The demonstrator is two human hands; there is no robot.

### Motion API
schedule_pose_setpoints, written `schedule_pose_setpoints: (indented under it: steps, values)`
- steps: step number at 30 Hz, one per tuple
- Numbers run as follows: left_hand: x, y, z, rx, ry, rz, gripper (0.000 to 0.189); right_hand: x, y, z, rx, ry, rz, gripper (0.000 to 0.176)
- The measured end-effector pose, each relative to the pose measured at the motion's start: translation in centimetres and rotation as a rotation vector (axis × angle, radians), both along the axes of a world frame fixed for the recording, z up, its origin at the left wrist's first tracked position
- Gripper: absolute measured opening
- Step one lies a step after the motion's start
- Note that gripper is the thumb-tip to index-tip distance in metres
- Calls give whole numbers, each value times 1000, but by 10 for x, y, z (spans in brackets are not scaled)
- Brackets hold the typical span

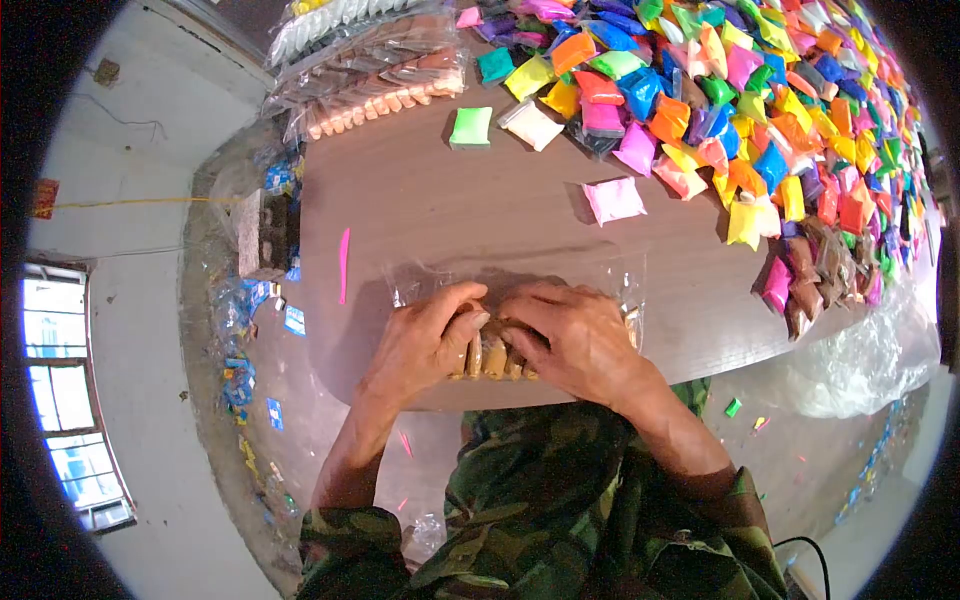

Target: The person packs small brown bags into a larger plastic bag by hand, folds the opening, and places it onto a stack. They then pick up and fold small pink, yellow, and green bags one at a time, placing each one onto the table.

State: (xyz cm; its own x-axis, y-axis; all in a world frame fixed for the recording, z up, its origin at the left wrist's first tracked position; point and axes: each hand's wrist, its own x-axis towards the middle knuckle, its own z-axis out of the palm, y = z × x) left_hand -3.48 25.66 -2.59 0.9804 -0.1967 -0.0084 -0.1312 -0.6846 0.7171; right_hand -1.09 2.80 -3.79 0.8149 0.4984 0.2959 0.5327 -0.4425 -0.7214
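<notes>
A clear plastic bag [625, 283] lies at the table's front edge, with a row of brown packets [495, 361] in its lower part. My left hand [433, 333] is over the bag's left side, thumb and fingers pinched together on its plastic. On the right side, my right hand [572, 338] has its fingers bent and pressed together over the bag and the packets. The two hands nearly meet at the middle of the bag. Both hands cover part of the plastic and some of the packets.
Colourful small packets [668, 115] are heaped at the back right. Bags of packed rows [380, 85] lie at the back left. Loose on the table are a green packet [470, 128], a pink packet [614, 200] and a pink plastic tool [344, 265]. Brown packets [803, 275] sit near the right edge.
</notes>
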Motion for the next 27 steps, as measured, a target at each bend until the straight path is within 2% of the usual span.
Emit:
schedule_pose_setpoints:
  steps: [11, 14, 17, 23, 27]
  values:
    - [2, 0, -1, 116, 14, -19, 26, -2, 5, 0, -41, 53, -39, 11]
    - [3, 0, -2, 34, 21, -3, 28, -7, 6, -2, -156, 80, -48, 15]
    - [3, 0, -4, 24, -31, -7, 29, -6, 3, -5, -31, -195, 15, 17]
    - [4, -1, -5, 38, 0, 15, 30, -3, 4, 0, -108, -120, 163, 28]
    - [4, 1, -10, 33, -6, 26, 31, -6, 6, -4, -165, -104, 127, 36]
